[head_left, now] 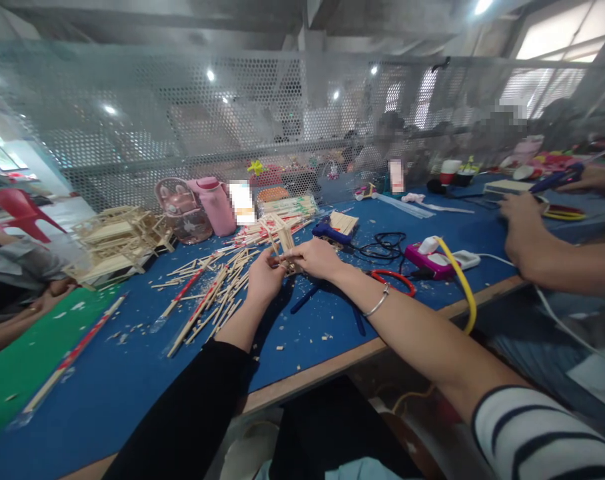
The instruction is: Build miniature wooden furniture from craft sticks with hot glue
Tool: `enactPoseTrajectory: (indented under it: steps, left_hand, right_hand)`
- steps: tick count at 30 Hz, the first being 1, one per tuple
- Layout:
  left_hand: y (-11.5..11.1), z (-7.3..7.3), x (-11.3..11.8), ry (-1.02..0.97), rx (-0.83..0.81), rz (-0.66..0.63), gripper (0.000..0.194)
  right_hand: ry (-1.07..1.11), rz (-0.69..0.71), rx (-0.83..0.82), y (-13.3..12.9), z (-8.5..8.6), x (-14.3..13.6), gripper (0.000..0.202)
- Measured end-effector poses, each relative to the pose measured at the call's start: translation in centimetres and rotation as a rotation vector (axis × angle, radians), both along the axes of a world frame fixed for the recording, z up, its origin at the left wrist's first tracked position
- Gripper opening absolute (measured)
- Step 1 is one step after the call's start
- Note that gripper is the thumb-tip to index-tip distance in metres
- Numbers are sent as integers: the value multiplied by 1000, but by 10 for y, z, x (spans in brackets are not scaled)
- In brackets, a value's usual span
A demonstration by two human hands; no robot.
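Striped sleeve and black sleeve nearest; forearms reach over the blue table. Left hand and right hand meet, fingertips of both pinched on a small wooden-stick frame between them. Whether its base touches the table, cannot tell. Loose sticks lie left of it; blue glue gun just beyond the right hand.

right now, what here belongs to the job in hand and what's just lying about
Likely part of the job:
small wooden-stick frame, in left hand and right hand
loose wooden sticks
blue glue gun

Likely just lying about:
pink bottle
rabbit-faced container
red plastic chair
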State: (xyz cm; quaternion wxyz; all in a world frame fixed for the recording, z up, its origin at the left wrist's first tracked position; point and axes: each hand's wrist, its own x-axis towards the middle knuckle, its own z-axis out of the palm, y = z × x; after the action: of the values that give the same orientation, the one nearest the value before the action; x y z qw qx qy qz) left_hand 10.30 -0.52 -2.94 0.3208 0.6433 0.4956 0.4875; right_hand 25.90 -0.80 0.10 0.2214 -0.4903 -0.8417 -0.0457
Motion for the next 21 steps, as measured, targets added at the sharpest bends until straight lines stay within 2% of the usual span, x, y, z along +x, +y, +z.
enactPoseTrajectory:
  steps: [6, 13, 17, 21]
  left_hand:
    - [6, -5, 0, -13, 23, -27, 53]
    - [4, -3, 1, -29, 16, -63, 52]
    - [4, -4, 0, 8, 60, -54, 49]
    - [7, -7, -1, -32, 62, -63, 53]
  right_hand:
    - [22, 10, 29, 1, -3, 0, 31]
    - [28, 12, 55, -2, -3, 0, 31]
    - [118, 44, 122, -4, -1, 3, 35]
    - [162, 60, 154, -3, 1, 7, 33]
